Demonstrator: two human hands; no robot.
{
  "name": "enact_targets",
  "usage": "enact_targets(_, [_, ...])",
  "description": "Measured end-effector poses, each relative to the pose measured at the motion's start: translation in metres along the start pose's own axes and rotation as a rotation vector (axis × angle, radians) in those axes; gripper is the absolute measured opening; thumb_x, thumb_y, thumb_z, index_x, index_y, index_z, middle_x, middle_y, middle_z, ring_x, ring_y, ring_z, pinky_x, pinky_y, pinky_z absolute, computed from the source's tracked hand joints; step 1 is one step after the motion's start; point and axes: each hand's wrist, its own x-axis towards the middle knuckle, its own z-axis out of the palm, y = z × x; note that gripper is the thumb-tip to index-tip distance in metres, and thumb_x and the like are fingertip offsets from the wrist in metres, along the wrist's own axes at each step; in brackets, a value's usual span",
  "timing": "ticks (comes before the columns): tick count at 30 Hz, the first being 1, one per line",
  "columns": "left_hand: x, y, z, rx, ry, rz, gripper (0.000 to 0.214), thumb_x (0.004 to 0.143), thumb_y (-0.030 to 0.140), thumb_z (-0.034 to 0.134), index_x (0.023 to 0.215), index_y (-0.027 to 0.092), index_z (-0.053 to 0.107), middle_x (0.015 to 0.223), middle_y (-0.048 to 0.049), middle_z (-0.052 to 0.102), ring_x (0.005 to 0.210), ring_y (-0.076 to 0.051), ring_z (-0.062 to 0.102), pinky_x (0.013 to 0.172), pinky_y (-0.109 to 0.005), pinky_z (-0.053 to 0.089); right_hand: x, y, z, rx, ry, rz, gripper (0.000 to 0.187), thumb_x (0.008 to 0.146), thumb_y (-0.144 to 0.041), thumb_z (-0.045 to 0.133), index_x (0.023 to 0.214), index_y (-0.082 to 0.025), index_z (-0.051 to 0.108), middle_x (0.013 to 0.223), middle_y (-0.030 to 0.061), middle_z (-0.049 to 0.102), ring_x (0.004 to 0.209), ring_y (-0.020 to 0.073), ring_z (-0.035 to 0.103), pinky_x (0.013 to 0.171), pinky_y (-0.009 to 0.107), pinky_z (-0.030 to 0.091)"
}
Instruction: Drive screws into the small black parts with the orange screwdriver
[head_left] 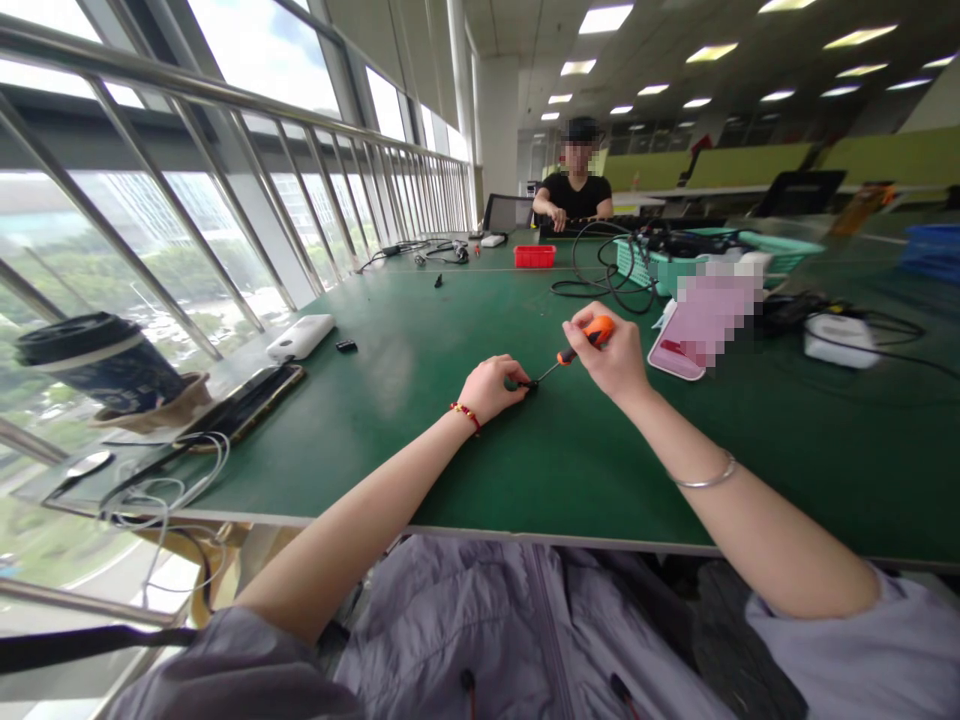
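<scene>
In my right hand point(616, 352) is a screwdriver point(592, 338) with an orange and black handle, its shaft slanting down to the left. The tip meets a small black part point(532, 385) on the green table. My left hand point(491, 387) rests on the tabletop, thumb and fingers pinched on that part's left side. What kind of part it is cannot be made out at this size. Another small black piece point(346, 346) lies to the left, and one more dark bit point(439, 281) stands farther back.
A red tray point(535, 257) and a teal basket point(784, 245) of cables sit toward the back. A phone point(686, 335) leans right of my right hand, near a white adapter point(840, 340). At left are a white power bank point(301, 337), a dark phone point(244, 405) and a cup point(101, 365). A person point(576, 190) sits opposite.
</scene>
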Motion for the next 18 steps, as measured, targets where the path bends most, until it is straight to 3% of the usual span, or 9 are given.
enact_targets(5, [0.0007, -0.0005, 0.0005, 0.007, -0.005, 0.0, 0.006, 0.069, 0.019, 0.063, 0.072, 0.019, 0.068, 0.08, -0.0007, 0.064, 0.076, -0.015, 0.06, 0.07, -0.026, 0.049, 0.0003, -0.0036, -0.0009, 0.041, -0.029, -0.003, 0.028, 0.079, -0.044, 0.053, 0.064, -0.021, 0.05, 0.062, -0.0004, 0.054, 0.055, 0.0118, 0.049, 0.054, 0.024, 0.038])
enact_targets(9, [0.0011, -0.0013, 0.0006, 0.006, -0.004, 0.008, 0.006, 0.069, 0.019, 0.063, 0.073, 0.018, 0.068, 0.08, -0.0007, 0.064, 0.075, -0.014, 0.06, 0.071, -0.026, 0.049, -0.0008, -0.0016, -0.0015, 0.056, -0.05, 0.002, 0.012, 0.075, -0.034, 0.056, 0.076, -0.022, 0.054, 0.064, -0.0013, 0.055, 0.055, 0.0122, 0.05, 0.054, 0.024, 0.039])
enact_targets(14, [0.0008, -0.0009, 0.0, 0.008, -0.009, 0.011, 0.007, 0.069, 0.019, 0.063, 0.074, 0.018, 0.068, 0.08, -0.001, 0.064, 0.075, -0.015, 0.06, 0.071, -0.026, 0.049, -0.0003, 0.0026, 0.0007, 0.1, -0.044, 0.035, 0.027, 0.073, -0.036, 0.058, 0.096, -0.023, 0.052, 0.066, -0.0036, 0.055, 0.06, 0.0144, 0.056, 0.059, 0.026, 0.042])
enact_targets(18, [0.0008, -0.001, 0.0002, -0.001, -0.012, 0.006, 0.006, 0.069, 0.018, 0.063, 0.073, 0.018, 0.068, 0.081, -0.0011, 0.064, 0.075, -0.014, 0.06, 0.07, -0.026, 0.049, 0.0009, -0.0019, 0.0018, 0.057, 0.007, 0.138, 0.022, 0.074, -0.043, 0.06, 0.077, -0.021, 0.056, 0.051, -0.005, 0.048, 0.049, 0.0122, 0.049, 0.055, 0.025, 0.039])
